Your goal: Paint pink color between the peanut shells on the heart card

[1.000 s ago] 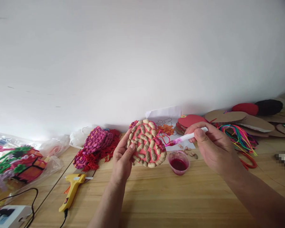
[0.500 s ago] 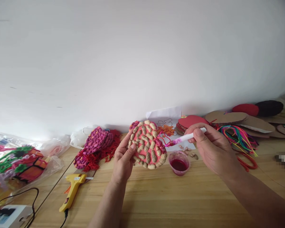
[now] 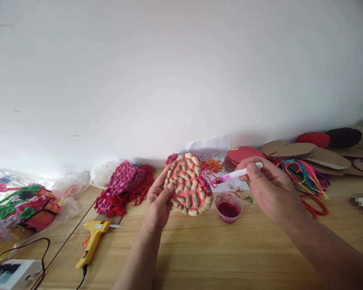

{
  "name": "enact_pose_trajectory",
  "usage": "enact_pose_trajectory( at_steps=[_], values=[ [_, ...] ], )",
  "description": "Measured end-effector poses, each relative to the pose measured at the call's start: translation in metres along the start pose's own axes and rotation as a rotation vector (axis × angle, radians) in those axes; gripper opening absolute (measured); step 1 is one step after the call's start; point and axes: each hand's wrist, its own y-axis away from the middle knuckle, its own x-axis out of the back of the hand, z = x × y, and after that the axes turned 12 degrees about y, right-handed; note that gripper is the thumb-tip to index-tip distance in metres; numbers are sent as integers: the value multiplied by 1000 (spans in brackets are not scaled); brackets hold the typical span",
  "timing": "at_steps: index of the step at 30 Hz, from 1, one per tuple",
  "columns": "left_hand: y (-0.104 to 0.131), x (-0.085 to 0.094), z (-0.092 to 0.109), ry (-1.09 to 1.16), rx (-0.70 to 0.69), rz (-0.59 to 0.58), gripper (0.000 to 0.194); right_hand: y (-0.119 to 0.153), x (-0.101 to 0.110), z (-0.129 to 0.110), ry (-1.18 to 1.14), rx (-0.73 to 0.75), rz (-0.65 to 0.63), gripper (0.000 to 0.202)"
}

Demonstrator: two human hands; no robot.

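My left hand point(image 3: 159, 201) grips the left edge of a round pink disc covered with peanuts point(image 3: 186, 186), tilted up to face me. Most shells are bare tan; a few at the right edge are dyed magenta. Closed in a pinch, my right hand point(image 3: 268, 189) holds a white-handled paintbrush point(image 3: 237, 174), whose magenta-stained tip is at the dyed peanuts. Below the brush, a small clear plastic cup of dark red dye point(image 3: 228, 207) stands on the table. A pink cord loop hangs at the disc's right side.
Finished-looking purple discs with red fringe point(image 3: 124, 185) lie left of centre, by a yellow glue gun point(image 3: 92, 243). A power strip point(image 3: 13, 274) and bagged craft pieces point(image 3: 39, 209) are far left. Cardboard discs point(image 3: 290, 149), colourful cords point(image 3: 304, 175) and loose peanuts point(image 3: 245, 196) lie right.
The brush tip has shifted very slightly left and up along the dyed peanuts. Both hands keep nearly the same places and grips.
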Motion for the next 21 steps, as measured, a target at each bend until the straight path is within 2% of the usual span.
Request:
enact_pose_trajectory(
  at_steps=[8,15,21],
  values=[
    [-2,3,-5,32,20,13,64,-3,-7,-2,-195,-102,-10,19],
    [-5,7,-8,106,37,-7,62,0,-11,-4,-238,-99,-63,18],
    [-4,7,-9,108,82,-23,57,1,-14,-7,-244,-113,-49,18]
  ],
)
